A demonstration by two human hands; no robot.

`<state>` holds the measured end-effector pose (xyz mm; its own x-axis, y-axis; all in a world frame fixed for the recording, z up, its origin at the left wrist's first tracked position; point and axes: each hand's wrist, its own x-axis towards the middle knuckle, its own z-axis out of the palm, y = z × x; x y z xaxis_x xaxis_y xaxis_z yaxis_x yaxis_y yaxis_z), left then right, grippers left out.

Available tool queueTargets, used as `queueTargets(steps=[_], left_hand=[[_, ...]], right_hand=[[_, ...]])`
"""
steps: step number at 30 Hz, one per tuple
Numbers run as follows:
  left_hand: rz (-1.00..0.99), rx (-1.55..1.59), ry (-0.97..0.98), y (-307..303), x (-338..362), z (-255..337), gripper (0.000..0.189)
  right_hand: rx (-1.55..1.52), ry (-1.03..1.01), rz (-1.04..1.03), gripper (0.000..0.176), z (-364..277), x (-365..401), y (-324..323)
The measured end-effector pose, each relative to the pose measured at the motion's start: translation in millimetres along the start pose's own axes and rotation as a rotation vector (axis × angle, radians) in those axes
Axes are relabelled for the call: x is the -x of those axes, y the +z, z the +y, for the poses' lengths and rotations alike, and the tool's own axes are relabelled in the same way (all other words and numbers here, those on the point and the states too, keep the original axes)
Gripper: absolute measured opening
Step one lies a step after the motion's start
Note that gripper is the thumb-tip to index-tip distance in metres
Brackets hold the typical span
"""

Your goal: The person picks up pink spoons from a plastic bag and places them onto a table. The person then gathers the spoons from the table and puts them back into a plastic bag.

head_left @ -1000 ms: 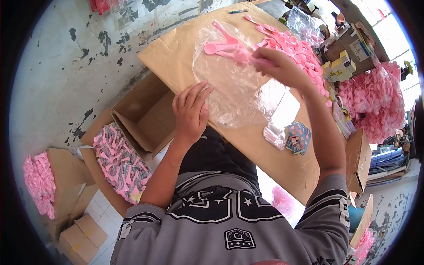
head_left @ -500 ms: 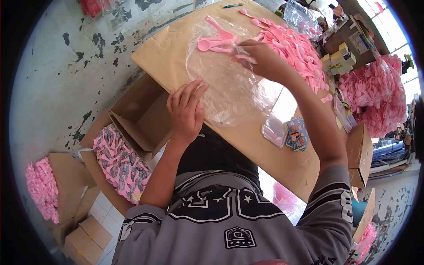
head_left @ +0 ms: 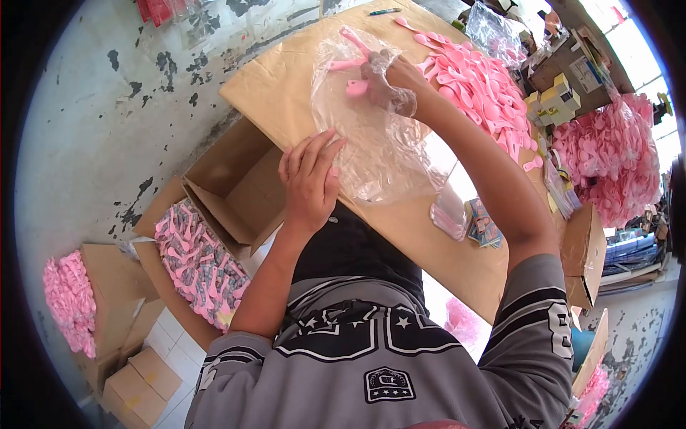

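Note:
A clear plastic bag (head_left: 357, 161) lies on the brown-covered table with a few pink spoons (head_left: 356, 88) at its far end. My right hand (head_left: 396, 77) reaches into the bag's mouth, plastic bunched around its wrist, and its fingers are over the spoons. Film and blur hide whether those fingers grip any of them. My left hand (head_left: 312, 175) rests on the bag's near left edge at the table edge, fingers stretched out and holding nothing.
A heap of loose pink spoons (head_left: 479, 86) covers the table's far right. Small printed cards (head_left: 486, 227) lie beside a stack of clear sleeves (head_left: 450, 214). At left stand an open carton (head_left: 246, 189) and a box of packed spoons (head_left: 200, 261). A pen (head_left: 385, 11) lies at the far edge.
My right hand has moved left and deeper into the bag, over the spoons, and the plastic now wraps its wrist. My left hand stays on the bag's edge.

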<state>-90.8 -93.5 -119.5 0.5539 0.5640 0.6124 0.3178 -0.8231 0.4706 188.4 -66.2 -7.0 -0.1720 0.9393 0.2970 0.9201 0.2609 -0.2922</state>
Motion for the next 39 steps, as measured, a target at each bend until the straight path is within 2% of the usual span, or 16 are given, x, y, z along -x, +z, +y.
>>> queueTargets(steps=[2,5,7,9,12,14,16,18,21,24,27,28,32,35,38,39], left_hand=[[-0.002,0.004,-0.007,-1,1,0,0.048],[0.005,0.019,-0.002,1,-1,-1,0.047],[0.002,0.025,-0.003,1,1,-2,0.047],[-0.001,0.026,-0.008,0,0,-1,0.047],[-0.005,0.031,-0.017,1,1,-2,0.047],[0.000,0.034,-0.021,2,2,-3,0.047],[0.002,0.032,-0.021,2,2,-3,0.047],[0.004,0.028,-0.015,1,1,-1,0.048],[0.000,0.013,-0.007,2,1,-1,0.048],[-0.002,0.011,-0.009,1,0,0,0.048],[-0.011,0.010,-0.015,0,0,0,0.048],[-0.009,0.012,-0.012,0,1,0,0.047],[-0.005,0.024,0.000,1,1,-2,0.046],[-0.010,0.026,-0.007,0,1,-1,0.046],[-0.010,0.025,-0.016,0,1,-1,0.046],[-0.011,0.028,-0.019,0,1,0,0.046]], right_hand=[[0.076,0.010,-0.054,0.046,-12,3,-8],[0.138,-0.199,-0.028,0.041,3,15,-13],[0.063,-0.148,-0.060,0.039,-6,23,-18],[-0.079,0.150,-0.160,0.037,-26,32,-30],[0.123,-0.097,-0.110,0.035,-7,48,-44],[-0.248,0.215,-0.130,0.035,-12,65,-67],[-0.258,0.424,-0.255,0.036,-11,77,-102],[-0.113,0.325,-0.076,0.036,32,100,-118],[0.704,0.298,0.158,0.033,50,114,-128],[0.363,0.245,0.300,0.029,38,98,-111],[-0.124,0.262,-0.012,0.024,4,71,-76],[-0.061,0.042,-0.021,0.023,15,65,-53],[0.377,-0.101,-0.023,0.028,18,23,-6],[0.621,-0.058,0.006,0.025,18,3,14],[0.746,-0.034,-0.103,0.026,42,-14,38],[0.631,0.013,-0.021,0.025,36,-14,37]])
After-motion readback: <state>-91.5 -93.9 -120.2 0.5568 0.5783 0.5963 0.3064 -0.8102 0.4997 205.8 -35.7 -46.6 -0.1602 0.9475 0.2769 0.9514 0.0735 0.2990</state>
